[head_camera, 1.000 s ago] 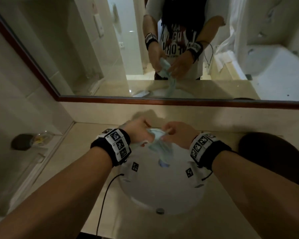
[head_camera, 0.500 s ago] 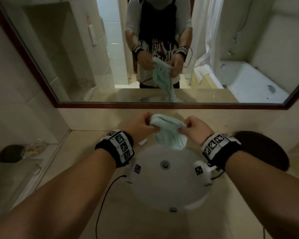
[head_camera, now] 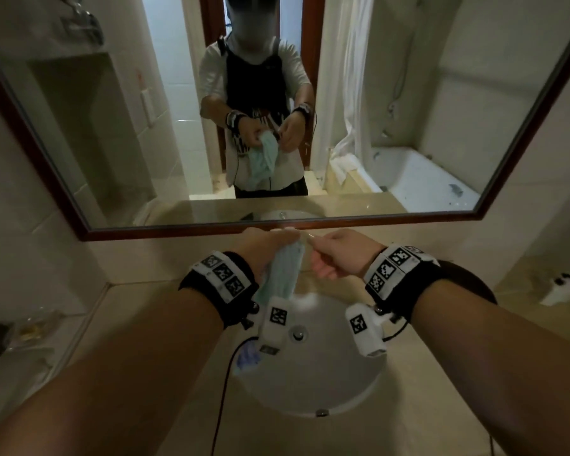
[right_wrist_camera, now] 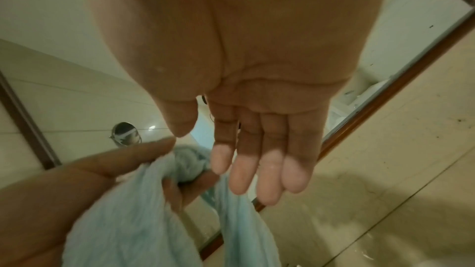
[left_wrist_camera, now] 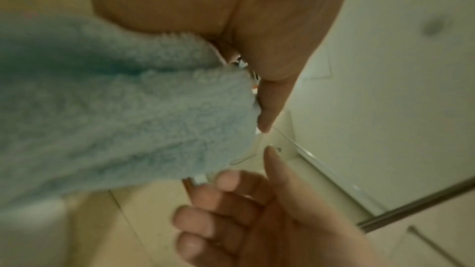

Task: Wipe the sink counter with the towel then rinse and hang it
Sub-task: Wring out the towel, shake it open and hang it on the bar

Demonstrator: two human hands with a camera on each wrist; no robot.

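Note:
The light blue towel (head_camera: 282,271) hangs bunched from my left hand (head_camera: 269,246), which grips its top above the back of the white sink basin (head_camera: 326,383). The left wrist view shows the fluffy towel (left_wrist_camera: 115,109) pressed under the left palm and thumb (left_wrist_camera: 270,98). My right hand (head_camera: 329,261) hovers just right of the towel with its fingers relaxed and holds nothing. Seen from the right wrist, the right fingers (right_wrist_camera: 257,159) are nearly straight, and the left hand (right_wrist_camera: 64,190) clutches the towel (right_wrist_camera: 133,220) below them.
The beige counter (head_camera: 441,416) surrounds the basin, whose drain (head_camera: 298,334) is uncovered. A dark round object (head_camera: 474,284) lies at the counter's right rear. The framed mirror (head_camera: 425,110) stands close behind my hands. A glass dish (head_camera: 30,327) sits on the low left shelf.
Both hands lifted from over the basin toward the mirror. The right hand has let go of the towel, which now hangs from the left hand alone.

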